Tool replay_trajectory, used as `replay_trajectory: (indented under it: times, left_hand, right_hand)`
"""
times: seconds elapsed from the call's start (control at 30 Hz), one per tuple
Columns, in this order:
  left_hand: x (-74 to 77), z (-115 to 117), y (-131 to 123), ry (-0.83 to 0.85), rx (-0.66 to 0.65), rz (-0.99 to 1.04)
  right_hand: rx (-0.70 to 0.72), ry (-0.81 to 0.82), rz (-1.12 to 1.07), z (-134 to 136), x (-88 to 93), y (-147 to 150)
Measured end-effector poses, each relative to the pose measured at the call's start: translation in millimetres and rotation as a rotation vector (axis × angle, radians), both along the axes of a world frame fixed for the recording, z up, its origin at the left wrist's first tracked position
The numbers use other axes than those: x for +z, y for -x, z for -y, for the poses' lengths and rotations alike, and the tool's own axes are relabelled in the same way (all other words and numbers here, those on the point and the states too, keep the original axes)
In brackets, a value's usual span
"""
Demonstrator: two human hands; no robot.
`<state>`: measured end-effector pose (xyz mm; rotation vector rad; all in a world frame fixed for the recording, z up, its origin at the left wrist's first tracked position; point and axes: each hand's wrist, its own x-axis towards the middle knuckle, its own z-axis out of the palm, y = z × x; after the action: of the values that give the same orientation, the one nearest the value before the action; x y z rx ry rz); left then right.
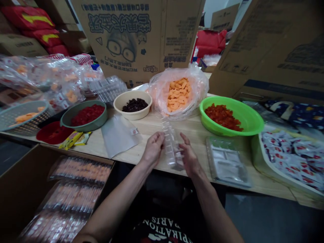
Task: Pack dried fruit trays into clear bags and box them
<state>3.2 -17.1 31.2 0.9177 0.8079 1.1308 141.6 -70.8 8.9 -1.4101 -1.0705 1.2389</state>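
# Clear plastic tray [172, 145] upright between left hand [153, 150] and right hand [189, 158]

Just off the front edge of the bench [202, 158], the tray stands on its narrow end, right of centre. The grip is open rather than clamped on either side: the left fingers [159, 136] curl beside the tray's upper part, the right fingers [184, 143] spread near its lower part, and the palms are apart. Whether either hand bears its weight cannot be told. The thin moulded plastic looks easy to dent, so a light touch along its long edges would suit it best.

Along the back edge, from the left end, are one grey perforated basket [22, 116] of orange pieces, one grey-green bowl [65, 121] of red pieces, one cream bowl [133, 113] of dark berries, one clear bag [177, 98] of orange strips and one green basin [231, 116] of red-orange pieces. Nearer the front lie one paper sheet [118, 135] and one silver-lined pack [227, 162]. At the right end, one white tray [258, 158] holds sachets, too many to count.
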Motion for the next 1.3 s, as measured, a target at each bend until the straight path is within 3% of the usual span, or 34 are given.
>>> replay_trajectory:
  times: [0.07,0.13,0.3,0.47,0.53,0.67,0.77,0.83,0.93,1.0,1.07,1.2,1.3]
  left_hand:
    - [-1.8,-5.0,1.4,-0.02,-0.023,-0.066]
    - [-2.4,-3.5,-2.8,-0.036,-0.118,-0.071]
    - [-0.9,8.8,-19.9,0.065,-0.257,0.182]
    - [-13.1,-11.4,3.8,0.13,-0.246,0.231]
    - [-20.1,-29.0,27.7,0.116,-0.235,0.016]
    - [-25.8,-57.5,72.1,0.009,-0.148,-0.739]
    - [-25.9,-55.1,79.8,-0.112,0.023,-0.941]
    - [-29.4,-40.9,70.8,-0.322,0.018,-1.113]
    - [-42.9,-13.7,42.7,-0.639,-0.291,-1.318]
    - [-53.0,0.9,19.6,-0.707,-0.453,-1.353]
    - [-59.3,10.8,-3.8,-0.741,-0.499,-1.381]
    - [-60.1,21.9,-44.5,-0.836,-0.553,-1.393]
    - [-61.9,26.9,-66.2,-0.878,-0.544,-1.453]
  right_hand:
    - [0.018,0.039,0.087,-6.3,4.5,-6.6]
    - [0.103,-0.037,0.183,-13.2,8.1,-8.3]
    - [0.192,-0.221,0.34,-27.6,3.8,-4.8]
    - [0.074,-0.175,0.613,-36.6,-4.7,-25.0]
    - [-0.017,-0.04,0.824,-41.0,-9.8,-32.9]
    - [-0.09,0.304,1.22,-45.4,-24.3,-31.2]
    - [-0.078,0.317,1.317,-35.3,-23.2,-34.4]
    - [-0.171,0.25,1.355,-20.0,-14.6,-52.9]
    - [-0.277,0.352,1.404,8.3,-5.2,-102.5]
    - [-0.197,0.517,1.378,25.0,-8.4,-135.1]
    - [-0.12,0.592,1.339,38.1,-17.4,-154.9]
    - [-0.055,0.578,1.387,54.5,-31.5,-152.7]
    - [-0.063,0.562,1.44,62.7,-29.0,-143.8]
